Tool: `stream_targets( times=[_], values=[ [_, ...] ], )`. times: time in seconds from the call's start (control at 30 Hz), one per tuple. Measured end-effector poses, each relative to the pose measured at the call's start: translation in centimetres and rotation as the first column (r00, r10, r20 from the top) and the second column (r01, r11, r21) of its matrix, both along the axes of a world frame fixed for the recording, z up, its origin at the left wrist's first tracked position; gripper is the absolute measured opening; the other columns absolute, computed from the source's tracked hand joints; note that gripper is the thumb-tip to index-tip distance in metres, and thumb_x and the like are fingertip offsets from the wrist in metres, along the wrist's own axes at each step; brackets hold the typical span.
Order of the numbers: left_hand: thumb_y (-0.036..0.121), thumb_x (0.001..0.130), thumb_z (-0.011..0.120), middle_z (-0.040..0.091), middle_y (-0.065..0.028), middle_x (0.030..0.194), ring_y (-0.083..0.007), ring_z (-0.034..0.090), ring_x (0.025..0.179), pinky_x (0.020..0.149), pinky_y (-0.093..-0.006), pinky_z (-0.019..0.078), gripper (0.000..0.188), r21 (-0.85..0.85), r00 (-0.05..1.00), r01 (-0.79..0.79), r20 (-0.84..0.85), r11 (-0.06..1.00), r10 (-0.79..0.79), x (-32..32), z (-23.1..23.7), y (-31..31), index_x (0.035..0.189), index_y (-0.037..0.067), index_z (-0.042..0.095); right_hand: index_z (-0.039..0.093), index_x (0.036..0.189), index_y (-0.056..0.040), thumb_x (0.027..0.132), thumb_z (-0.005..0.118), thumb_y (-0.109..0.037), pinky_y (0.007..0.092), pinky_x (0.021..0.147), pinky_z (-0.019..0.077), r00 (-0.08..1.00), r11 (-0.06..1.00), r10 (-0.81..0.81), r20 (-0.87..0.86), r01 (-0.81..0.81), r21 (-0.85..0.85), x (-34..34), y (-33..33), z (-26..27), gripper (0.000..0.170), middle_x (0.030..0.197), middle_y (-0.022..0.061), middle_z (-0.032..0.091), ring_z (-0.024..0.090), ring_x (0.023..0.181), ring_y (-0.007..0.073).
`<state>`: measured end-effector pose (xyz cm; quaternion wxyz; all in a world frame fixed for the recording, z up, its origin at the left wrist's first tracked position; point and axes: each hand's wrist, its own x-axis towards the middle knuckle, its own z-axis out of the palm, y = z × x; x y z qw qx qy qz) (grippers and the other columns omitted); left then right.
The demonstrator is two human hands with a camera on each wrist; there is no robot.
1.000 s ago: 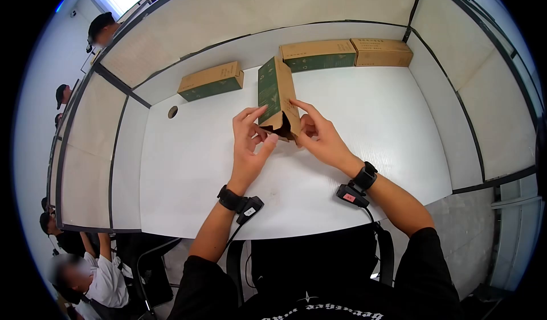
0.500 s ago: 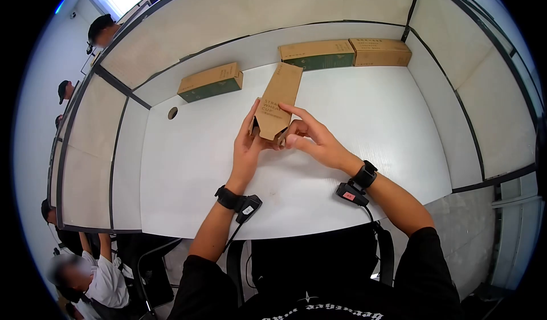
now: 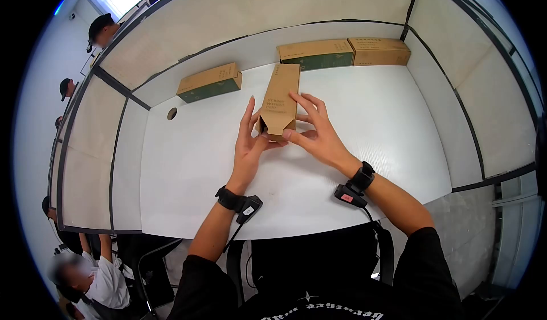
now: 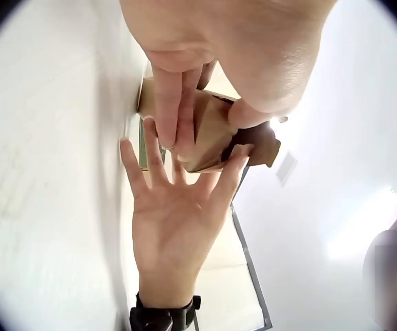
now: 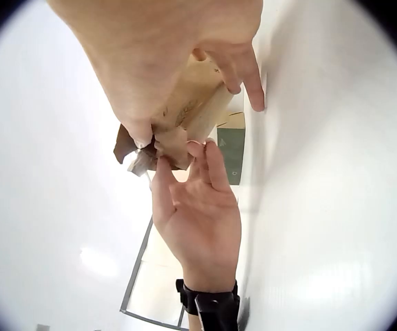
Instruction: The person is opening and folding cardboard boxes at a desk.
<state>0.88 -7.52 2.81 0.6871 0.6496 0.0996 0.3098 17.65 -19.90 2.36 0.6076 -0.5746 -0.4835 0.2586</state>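
The near end of a brown carton (image 3: pixel 280 95) was pinched between the thumb and fingers of the left hand (image 3: pixel 246 149), while its right side was gripped by the right hand (image 3: pixel 320 136), the thumb set at the end and the other fingers spread. The carton was held over the middle of a white table (image 3: pixel 188 155), printed face upward; whether it touched the tabletop could not be told. Only a small dark gap was shown at its near end from the head, whereas a wide mouth and a bent flap (image 4: pixel 273 148) were revealed in the left wrist view. The lettering was seen from the head alone, too blurred to be read fully. Farther back, a green-sided box (image 3: pixel 209 82) was placed at the left, and two more boxes (image 3: pixel 316 54) were lined up end to end at the right.
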Motion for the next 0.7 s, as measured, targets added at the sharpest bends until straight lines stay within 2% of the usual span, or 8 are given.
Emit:
stream_targets(
  times=[0.13, 0.23, 0.27, 0.37, 0.4, 0.53, 0.63, 0.7],
  values=[
    [0.000, 0.101, 0.060, 0.030, -0.0111, 0.162, -0.0321, 0.057, 0.135, 0.104, -0.0435, 0.0602, 0.081, 0.040, 0.997, 0.066, -0.044, 0.997, -0.064, 0.0, -0.5, 0.2, 0.168, 0.017, 0.019, 0.043, 0.159, -0.0232, 0.089, 0.085, -0.036, 0.0385, 0.088, 0.0634, 0.998, 0.999, 0.034, -0.050, -0.034, 0.004, 0.6, 0.2, -0.7, 0.083, 0.161, 0.0173, 0.025, 0.058, 0.131, 0.0389],
    [0.013, 0.100, 0.068, 0.028, -0.0098, 0.163, -0.0318, 0.057, 0.134, 0.105, -0.0461, 0.0590, 0.083, 0.135, 0.998, 0.058, -0.041, 0.989, -0.053, 0.0, -1.1, 0.5, 0.168, 0.015, 0.020, 0.044, 0.159, -0.0253, 0.087, 0.086, -0.036, 0.0369, 0.087, 0.0614, 0.995, 0.999, 0.047, -0.090, -0.047, -0.004, 0.8, 0.5, -1.1, 0.085, 0.162, 0.0144, 0.025, 0.062, 0.126, 0.0350],
    [0.040, 0.098, 0.072, 0.039, -0.0159, 0.160, -0.0289, 0.060, 0.130, 0.092, -0.0404, 0.0602, 0.093, 0.213, 1.000, 0.012, -0.019, 0.977, -0.008, 0.1, -1.3, 0.4, 0.169, 0.015, 0.018, 0.044, 0.159, -0.0257, 0.086, 0.087, -0.036, 0.0365, 0.088, 0.0606, 0.994, 0.999, 0.054, -0.098, -0.054, 0.002, 0.9, 0.4, -1.2, 0.085, 0.163, 0.0143, 0.025, 0.062, 0.125, 0.0338],
    [0.044, 0.101, 0.066, 0.038, -0.0176, 0.160, -0.0297, 0.064, 0.124, 0.089, -0.0405, 0.0608, 0.089, 0.087, 0.993, 0.120, 0.001, 0.989, -0.120, -0.6, -1.2, 1.2, 0.169, 0.015, 0.017, 0.045, 0.159, -0.0266, 0.086, 0.087, -0.035, 0.0355, 0.088, 0.0585, 0.990, 0.997, 0.079, -0.119, -0.079, 0.009, 0.8, 0.4, -0.8, 0.085, 0.164, 0.0140, 0.025, 0.062, 0.122, 0.0306],
    [0.039, 0.106, 0.057, 0.035, -0.0187, 0.163, -0.0306, 0.066, 0.121, 0.085, -0.0398, 0.0623, 0.073, 0.075, 0.994, 0.107, 0.025, 0.991, -0.110, -0.5, -1.0, 1.3, 0.167, 0.013, 0.025, 0.045, 0.159, -0.0267, 0.086, 0.087, -0.035, 0.0353, 0.088, 0.0581, 0.988, 0.996, 0.088, -0.123, -0.089, 0.003, 0.9, 0.3, -0.6, 0.085, 0.164, 0.0140, 0.025, 0.062, 0.121, 0.0299],
    [0.023, 0.110, 0.049, 0.029, -0.0165, 0.168, -0.0310, 0.065, 0.125, 0.077, -0.0354, 0.0644, 0.047, 0.193, 1.000, -0.008, -0.004, 0.981, 0.008, -0.3, -0.3, 0.6, 0.155, 0.009, 0.042, 0.045, 0.159, -0.0271, 0.086, 0.087, -0.035, 0.0345, 0.088, 0.0572, 0.988, 0.994, 0.101, -0.119, -0.104, -0.019, 0.9, 0.2, -0.4, 0.084, 0.164, 0.0142, 0.025, 0.062, 0.118, 0.0279],
    [0.018, 0.108, 0.056, 0.025, -0.0132, 0.170, -0.0309, 0.064, 0.127, 0.078, -0.0334, 0.0643, 0.048, 0.159, 1.000, 0.023, 0.008, 0.987, -0.025, -0.3, -0.7, 1.2, 0.153, 0.011, 0.043, 0.045, 0.158, -0.0268, 0.086, 0.086, -0.036, 0.0343, 0.088, 0.0575, 0.989, 0.995, 0.096, -0.110, -0.100, -0.024, 0.8, 0.2, -0.4, 0.084, 0.164, 0.0147, 0.025, 0.061, 0.117, 0.0270],
    [0.016, 0.107, 0.054, 0.027, -0.0147, 0.169, -0.0309, 0.064, 0.127, 0.075, -0.0336, 0.0641, 0.047, 0.188, 1.000, -0.005, 0.017, 0.982, 0.001, -0.2, -0.8, 1.1, 0.153, 0.010, 0.044, 0.045, 0.159, -0.0255, 0.089, 0.084, -0.025, 0.0357, 0.092, 0.0592, 0.991, 0.995, 0.090, -0.097, -0.095, -0.041, 0.7, 0.0, -0.1, 0.080, 0.164, 0.0124, 0.025, 0.061, 0.117, 0.0231]
  ],
)
